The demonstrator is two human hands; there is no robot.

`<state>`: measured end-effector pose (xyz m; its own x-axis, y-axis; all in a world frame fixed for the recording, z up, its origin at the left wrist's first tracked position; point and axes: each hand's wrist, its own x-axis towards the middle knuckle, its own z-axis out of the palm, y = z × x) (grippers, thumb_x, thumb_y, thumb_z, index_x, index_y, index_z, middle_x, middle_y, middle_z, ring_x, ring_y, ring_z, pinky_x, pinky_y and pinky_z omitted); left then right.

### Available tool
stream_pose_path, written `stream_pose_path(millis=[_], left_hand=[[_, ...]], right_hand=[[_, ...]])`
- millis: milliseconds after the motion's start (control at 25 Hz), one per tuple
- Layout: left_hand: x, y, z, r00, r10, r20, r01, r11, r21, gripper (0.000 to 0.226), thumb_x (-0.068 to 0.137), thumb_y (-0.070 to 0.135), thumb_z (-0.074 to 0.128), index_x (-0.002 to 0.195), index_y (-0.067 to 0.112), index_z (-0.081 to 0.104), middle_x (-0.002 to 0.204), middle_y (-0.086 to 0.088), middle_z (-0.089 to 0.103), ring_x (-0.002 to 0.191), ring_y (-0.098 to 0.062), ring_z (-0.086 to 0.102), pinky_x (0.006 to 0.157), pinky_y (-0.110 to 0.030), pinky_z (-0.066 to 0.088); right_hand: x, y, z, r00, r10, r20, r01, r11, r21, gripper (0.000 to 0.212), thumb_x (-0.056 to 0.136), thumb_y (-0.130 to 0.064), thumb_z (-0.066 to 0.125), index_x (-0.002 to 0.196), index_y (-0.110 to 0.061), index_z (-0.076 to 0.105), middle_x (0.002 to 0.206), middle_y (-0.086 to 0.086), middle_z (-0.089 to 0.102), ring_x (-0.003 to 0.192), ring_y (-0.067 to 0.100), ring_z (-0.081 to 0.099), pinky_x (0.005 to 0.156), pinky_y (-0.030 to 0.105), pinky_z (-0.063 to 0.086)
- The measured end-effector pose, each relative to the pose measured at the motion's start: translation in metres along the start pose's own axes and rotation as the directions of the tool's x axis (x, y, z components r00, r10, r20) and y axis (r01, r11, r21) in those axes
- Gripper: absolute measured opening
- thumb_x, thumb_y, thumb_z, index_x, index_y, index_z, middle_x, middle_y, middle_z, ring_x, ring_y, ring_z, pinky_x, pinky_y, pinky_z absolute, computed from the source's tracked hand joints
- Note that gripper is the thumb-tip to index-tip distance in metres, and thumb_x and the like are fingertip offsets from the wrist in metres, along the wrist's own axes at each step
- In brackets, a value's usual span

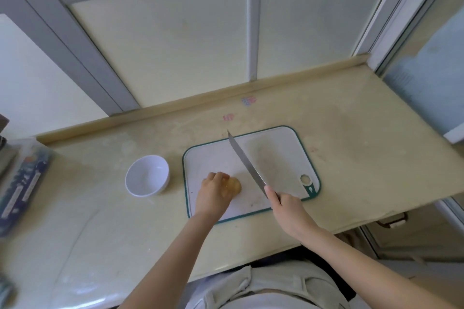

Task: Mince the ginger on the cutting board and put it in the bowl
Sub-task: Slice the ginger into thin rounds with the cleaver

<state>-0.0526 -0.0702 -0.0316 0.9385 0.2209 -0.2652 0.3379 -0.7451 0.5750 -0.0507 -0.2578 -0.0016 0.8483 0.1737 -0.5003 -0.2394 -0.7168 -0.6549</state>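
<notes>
First cut pending.
Left grip (213,193) curls over the pale-yellow ginger lump (234,185), likely firm and slick, on the white plastic cutting board (276,155); right grip (286,204) clasps the steel knife (247,165).

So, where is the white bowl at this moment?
In the head view the white bowl stands on the counter just left of the cutting board, near the left hand on the ginger.

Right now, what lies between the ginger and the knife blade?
Only bare cutting board, in the head view; the ginger and knife do not touch.
</notes>
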Motion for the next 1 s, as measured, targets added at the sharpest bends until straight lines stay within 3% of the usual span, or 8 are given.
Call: stream_pose_path(millis=[120,280,600,760,1000], left_hand=[[-0.004,0.002,0.007,0.999,-0.005,-0.053,0.008,0.997,0.073,0.032,0.086,0.015,0.060,0.116,0.018,0.050,0.119,-0.001,0.054,0.105,-0.022,0.045,0.085,-0.030,0.041],[-0.005,0.006,0.010,0.994,-0.024,-0.109,0.030,0.998,0.049,0.038,0.082,0.012,0.065,0.119,0.017,0.056,0.120,0.000,0.055,0.106,-0.021,0.044,0.085,-0.026,0.039],[-0.002,0.008,0.008,0.993,-0.101,-0.061,0.103,0.994,0.041,0.041,0.079,0.022,0.071,0.117,0.018,0.058,0.120,0.003,0.054,0.109,-0.021,0.046,0.084,-0.028,0.041],[0.001,0.012,0.004,0.989,-0.133,-0.062,0.136,0.990,0.045,0.040,0.076,0.021,0.075,0.113,0.019,0.059,0.116,0.004,0.055,0.100,-0.019,0.053,0.070,-0.025,0.037],[0.004,0.016,-0.001,0.987,-0.153,-0.051,0.155,0.987,0.039,0.040,0.075,0.023,0.076,0.112,0.019,0.060,0.112,0.004,0.057,0.093,-0.016,0.053,0.069,-0.023,0.036]], right_hand=[[0.000,0.005,0.003,0.998,0.027,0.051,-0.032,0.994,0.107,0.059,0.100,-0.055,0.027,0.058,-0.014,0.037,0.055,0.001,0.043,0.050,0.017,0.039,0.061,0.030,0.036],[-0.001,0.011,0.001,0.995,0.029,0.093,-0.039,0.994,0.105,0.060,0.099,-0.058,0.026,0.058,-0.015,0.035,0.052,0.000,0.040,0.050,0.019,0.038,0.061,0.031,0.037],[-0.002,0.014,-0.002,0.981,0.042,0.189,-0.058,0.995,0.080,0.061,0.098,-0.059,0.026,0.058,-0.015,0.039,0.053,0.000,0.041,0.047,0.015,0.036,0.054,0.029,0.032],[-0.005,0.010,-0.004,0.977,0.044,0.206,-0.056,0.997,0.050,0.062,0.099,-0.058,0.024,0.057,-0.015,0.040,0.053,0.001,0.042,0.048,0.017,0.040,0.058,0.029,0.035],[-0.010,0.003,-0.006,0.973,0.095,0.210,-0.101,0.995,0.019,0.063,0.098,-0.060,0.021,0.059,-0.014,0.037,0.054,0.001,0.041,0.047,0.016,0.039,0.054,0.028,0.033]])
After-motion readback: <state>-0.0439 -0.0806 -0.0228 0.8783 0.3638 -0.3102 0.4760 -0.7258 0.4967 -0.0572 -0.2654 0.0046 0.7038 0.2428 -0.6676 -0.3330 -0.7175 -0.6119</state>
